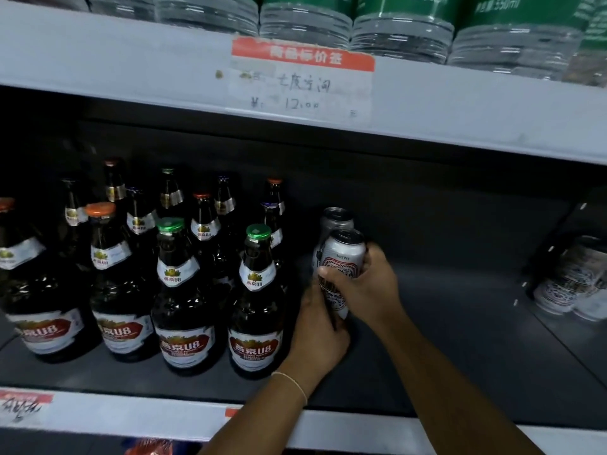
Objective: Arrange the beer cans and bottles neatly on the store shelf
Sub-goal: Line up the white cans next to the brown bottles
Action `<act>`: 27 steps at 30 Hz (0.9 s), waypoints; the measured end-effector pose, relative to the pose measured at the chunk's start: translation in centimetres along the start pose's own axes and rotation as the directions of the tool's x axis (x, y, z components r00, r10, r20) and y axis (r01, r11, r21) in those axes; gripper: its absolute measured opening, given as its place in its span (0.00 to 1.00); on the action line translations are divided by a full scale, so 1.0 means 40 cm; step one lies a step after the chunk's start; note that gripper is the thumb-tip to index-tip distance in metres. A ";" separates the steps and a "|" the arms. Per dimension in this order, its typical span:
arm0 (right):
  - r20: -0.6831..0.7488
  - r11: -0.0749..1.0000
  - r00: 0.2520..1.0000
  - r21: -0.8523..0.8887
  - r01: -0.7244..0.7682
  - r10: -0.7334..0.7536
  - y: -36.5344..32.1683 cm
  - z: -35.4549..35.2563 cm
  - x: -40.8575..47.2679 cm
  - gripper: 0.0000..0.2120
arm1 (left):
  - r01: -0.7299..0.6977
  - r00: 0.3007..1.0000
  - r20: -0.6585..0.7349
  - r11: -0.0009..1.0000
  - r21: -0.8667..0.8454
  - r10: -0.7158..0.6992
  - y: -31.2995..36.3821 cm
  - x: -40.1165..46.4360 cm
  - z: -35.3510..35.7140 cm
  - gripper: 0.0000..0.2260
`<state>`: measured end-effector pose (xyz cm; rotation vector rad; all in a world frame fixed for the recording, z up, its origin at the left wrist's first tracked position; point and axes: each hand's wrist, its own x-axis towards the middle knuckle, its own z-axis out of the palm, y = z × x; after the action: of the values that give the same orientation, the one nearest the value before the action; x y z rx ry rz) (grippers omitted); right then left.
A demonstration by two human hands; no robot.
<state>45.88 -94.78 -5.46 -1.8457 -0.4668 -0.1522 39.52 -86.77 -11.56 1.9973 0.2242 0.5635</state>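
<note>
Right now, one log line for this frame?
right hand: grips front beer can | left hand: holds its base | second can: behind | U8 bottles: left, upright

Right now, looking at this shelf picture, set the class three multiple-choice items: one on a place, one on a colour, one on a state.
1. Where is the held beer can relative to the brown bottles?
A. to their right
B. to their left
C. on the shelf above

2. What colour is the cap of the front bottle nearest the can?
A. orange
B. green
C. blue

3. What is the right hand doing?
A. hanging idle
B. pressing the price tag
C. gripping the can

Answers: 1 A, the can stands right of the bottle group. 2 B, its cap shows green. 3 C, its fingers wrap the can, with the left hand at the can's lower part.
</note>
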 end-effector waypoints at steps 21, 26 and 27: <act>0.313 0.997 0.950 0.068 -0.042 0.019 0.165 -0.036 -0.029 0.28 | 0.098 0.995 -0.014 0.995 0.028 -0.097 0.003 -0.017 -0.017 0.32; 0.279 0.998 0.960 0.055 -0.022 0.005 0.157 -0.024 -0.034 0.26 | 0.101 0.995 -0.004 0.992 0.074 -0.100 -0.004 -0.018 -0.015 0.37; 0.270 0.999 0.963 0.048 -0.017 0.004 0.158 -0.022 -0.033 0.26 | 0.101 0.995 -0.001 0.992 0.076 -0.101 -0.005 -0.017 -0.015 0.36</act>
<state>47.27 -97.50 -11.22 -1.8269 -0.6437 0.1203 38.65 -86.45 -11.70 2.0474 0.3477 0.4939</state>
